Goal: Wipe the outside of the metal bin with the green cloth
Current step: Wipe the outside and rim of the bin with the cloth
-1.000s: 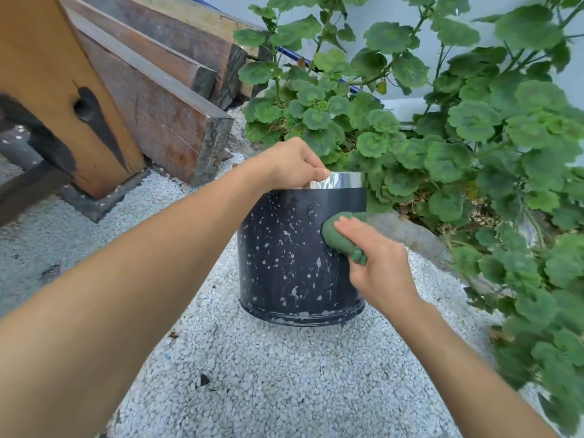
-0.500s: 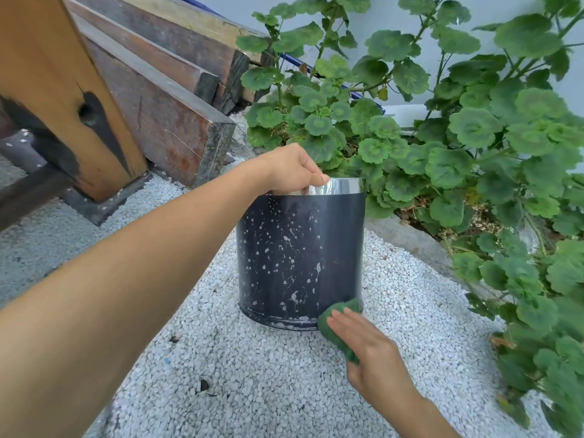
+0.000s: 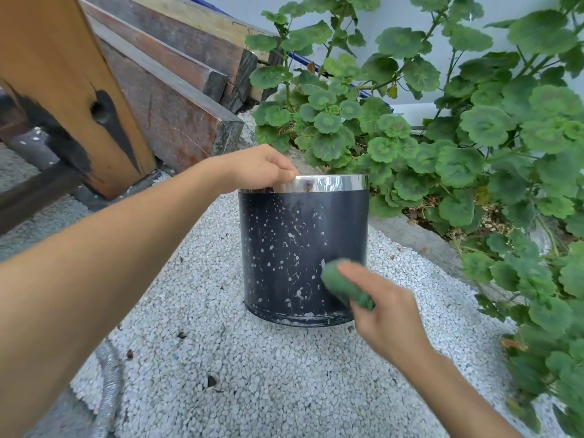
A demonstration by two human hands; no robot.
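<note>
Wooden planks point(image 3: 177, 99) lean at ten o'clock. The left hand point(image 3: 259, 167) curls closed over the bin's point(image 3: 284, 248) shiny rim at its eleven o'clock. The bin stands upright on white gravel point(image 3: 252, 374). The right hand point(image 3: 384, 317), blurred, clutches the cloth point(image 3: 339, 284), pressing it to the bin's lower wall at five o'clock; leafy plants point(image 3: 474, 137) fill three o'clock.
</note>
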